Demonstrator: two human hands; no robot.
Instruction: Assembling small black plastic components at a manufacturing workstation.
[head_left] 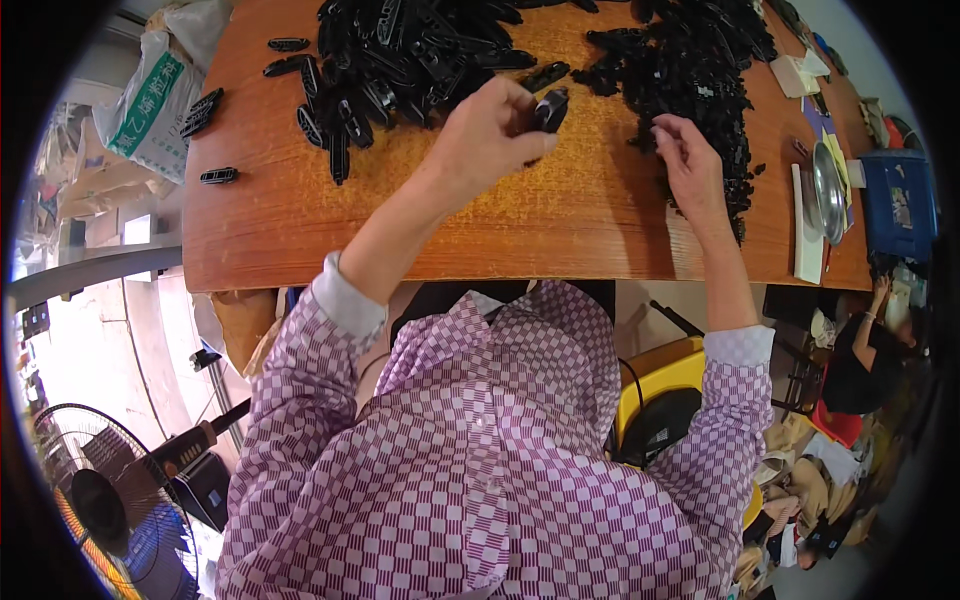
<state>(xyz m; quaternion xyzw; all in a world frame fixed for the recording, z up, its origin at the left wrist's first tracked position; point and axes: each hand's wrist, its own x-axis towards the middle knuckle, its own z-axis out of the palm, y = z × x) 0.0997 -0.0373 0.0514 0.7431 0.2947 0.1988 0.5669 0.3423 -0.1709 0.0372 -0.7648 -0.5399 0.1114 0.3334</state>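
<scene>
My left hand (488,135) is closed around a black oblong plastic piece (551,110), held over the table between two heaps. Its far end shows past my fingertips; the rest is hidden in the grip. Beyond that hand lies a heap of long black plastic pieces (390,60) with ribbed or hollow faces. My right hand (692,165) is at the edge of a heap of small black parts (700,80). Thumb and forefinger are brought together there, and anything between them is too small to make out.
The wooden table (400,245) has a worn top. Single black pieces (219,175) lie at its left. A metal bowl (826,190) and a white strip (806,225) sit at the right edge, near a blue bin (897,205). A fan (105,505) stands lower left; another person (865,350) is at right.
</scene>
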